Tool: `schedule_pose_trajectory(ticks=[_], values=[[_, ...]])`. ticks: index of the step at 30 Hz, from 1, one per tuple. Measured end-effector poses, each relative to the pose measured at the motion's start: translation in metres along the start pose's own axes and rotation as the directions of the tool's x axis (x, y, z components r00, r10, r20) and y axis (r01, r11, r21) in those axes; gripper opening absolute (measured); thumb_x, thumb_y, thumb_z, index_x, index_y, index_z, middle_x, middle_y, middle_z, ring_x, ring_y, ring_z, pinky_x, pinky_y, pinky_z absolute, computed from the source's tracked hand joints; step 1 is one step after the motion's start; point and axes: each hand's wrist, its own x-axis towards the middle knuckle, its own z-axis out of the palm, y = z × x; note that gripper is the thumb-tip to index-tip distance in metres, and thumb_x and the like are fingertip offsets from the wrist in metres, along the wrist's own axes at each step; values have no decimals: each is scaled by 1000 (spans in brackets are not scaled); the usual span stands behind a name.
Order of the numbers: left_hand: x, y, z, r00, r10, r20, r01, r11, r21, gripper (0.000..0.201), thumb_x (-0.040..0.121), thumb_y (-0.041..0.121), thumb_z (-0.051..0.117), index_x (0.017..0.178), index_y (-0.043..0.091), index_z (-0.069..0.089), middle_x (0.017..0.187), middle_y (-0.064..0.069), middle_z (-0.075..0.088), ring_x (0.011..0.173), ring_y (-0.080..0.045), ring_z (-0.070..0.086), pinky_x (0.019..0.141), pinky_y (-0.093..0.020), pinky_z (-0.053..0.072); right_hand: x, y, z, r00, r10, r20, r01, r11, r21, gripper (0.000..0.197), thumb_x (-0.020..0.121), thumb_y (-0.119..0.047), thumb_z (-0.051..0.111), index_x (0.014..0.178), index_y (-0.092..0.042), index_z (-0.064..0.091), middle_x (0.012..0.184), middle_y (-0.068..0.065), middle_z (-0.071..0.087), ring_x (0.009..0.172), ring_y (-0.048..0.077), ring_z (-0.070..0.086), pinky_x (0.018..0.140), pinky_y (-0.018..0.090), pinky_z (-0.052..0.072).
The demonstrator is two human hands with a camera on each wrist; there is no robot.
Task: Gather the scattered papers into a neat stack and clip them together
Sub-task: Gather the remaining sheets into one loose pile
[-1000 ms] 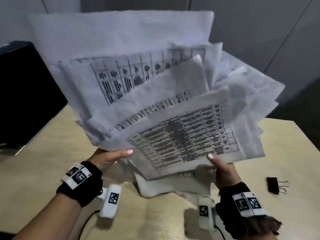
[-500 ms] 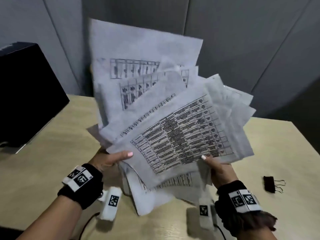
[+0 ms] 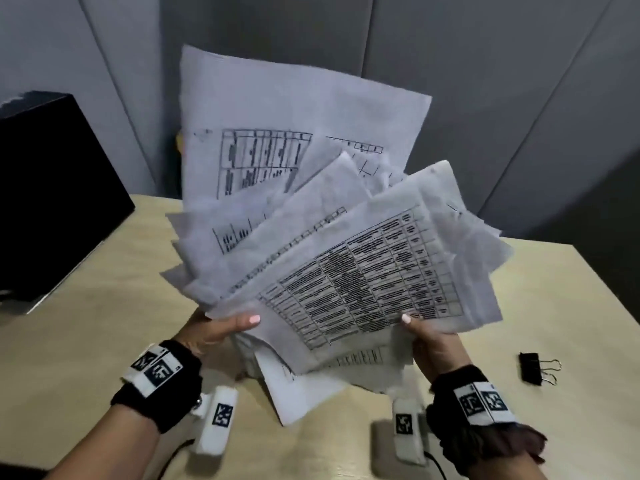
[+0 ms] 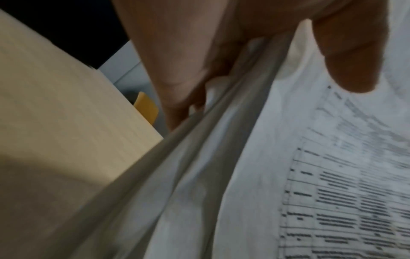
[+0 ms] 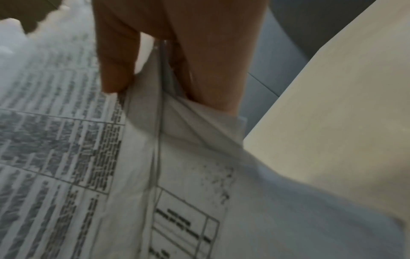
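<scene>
A loose fan of white papers (image 3: 332,216) printed with tables is held up over the wooden table (image 3: 86,327), its sheets splayed at different angles. My left hand (image 3: 221,329) grips the bundle's lower left edge, thumb on the front sheet. My right hand (image 3: 427,336) pinches the lower right edge, thumb on top. The left wrist view shows my thumb on the papers (image 4: 277,157) with fingers behind them. In the right wrist view the papers (image 5: 137,175) are squeezed between thumb and fingers. A black binder clip (image 3: 535,368) lies on the table to the right, apart from both hands.
A black box-like object (image 3: 52,195) stands at the left of the table. Grey wall panels (image 3: 485,81) close off the back. A small yellow item (image 4: 146,106) shows past the table's far edge in the left wrist view.
The fanned papers have swung clockwise and narrowed, the tall back sheets now standing more upright. Both hands keep their grips at the lower edge. The clip has stayed put.
</scene>
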Motion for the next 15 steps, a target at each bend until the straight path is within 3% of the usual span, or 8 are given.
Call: schedule_pose_trajectory(ticks=[2, 4, 5, 8, 9, 11, 13, 15], values=[[-1, -3, 9, 996, -42, -78, 42, 999, -3, 47, 53, 23, 89, 92, 8, 68, 80, -1, 76, 102, -39, 65, 82, -37, 53, -3, -2, 6, 1000, 27, 3, -27, 1000, -1, 49, 32, -38, 93, 39, -16, 50, 42, 3, 44, 41, 15, 43, 48, 20, 40], [0, 5, 19, 986, -14, -167, 19, 999, 28, 14, 73, 2, 72, 80, 11, 64, 62, 9, 72, 82, -20, 72, 56, -14, 53, -1, -4, 8, 1000, 24, 1, -24, 999, 25, 42, 43, -29, 90, 36, -14, 51, 40, -1, 47, 40, 11, 46, 53, 24, 44], [1, 11, 20, 986, 31, -167, -23, 999, 47, 17, 77, -3, 68, 78, 14, 62, 64, 12, 71, 73, -8, 72, 51, -9, 49, 0, -6, 10, 1000, 15, 15, -16, 1000, 20, 36, 50, -23, 87, 39, -8, 56, 42, 3, 53, 43, 13, 51, 59, 30, 45], [11, 34, 14, 977, 202, -73, -199, 979, 49, 30, 66, 7, 80, 89, 20, 65, 75, 18, 73, 74, 5, 68, 62, -7, 50, 2, -15, 17, 1000, 9, -7, -9, 997, 72, 42, 37, -25, 93, 66, -5, 71, 72, 9, 71, 68, 20, 67, 70, 33, 56], [16, 34, 7, 971, 238, -24, -236, 970, 53, 44, 51, 22, 89, 90, 22, 69, 81, 18, 74, 81, 1, 69, 68, -12, 53, 4, -13, 15, 999, 9, -35, -6, 995, 98, 42, 40, -23, 92, 72, -7, 71, 75, 7, 72, 70, 18, 68, 67, 29, 56], [23, 32, -5, 975, 219, 30, -220, 975, 31, 64, 22, 42, 93, 81, 27, 76, 83, 16, 74, 84, -4, 69, 70, -20, 56, 5, -10, 13, 993, 0, -120, 17, 989, 144, 24, 63, -13, 81, 76, -3, 63, 69, 10, 67, 58, 19, 64, 53, 23, 51], [24, 26, -14, 979, 151, 135, -149, 988, -25, 66, 21, 43, 94, 83, 29, 77, 90, 9, 75, 93, -15, 69, 75, -27, 58, 6, -2, 13, 977, 30, -213, -2, 991, 130, 42, 66, -18, 83, 69, 4, 46, 61, 16, 48, 45, 23, 45, 41, 28, 34], [23, 20, -19, 962, 103, 255, -102, 995, -17, 65, 31, 43, 93, 93, 32, 75, 101, 7, 74, 102, -17, 66, 83, -31, 56, 4, -2, 21, 966, -21, -259, 60, 988, 144, 36, 70, -13, 79, 68, 1, 46, 55, 14, 46, 45, 23, 45, 43, 26, 39]])
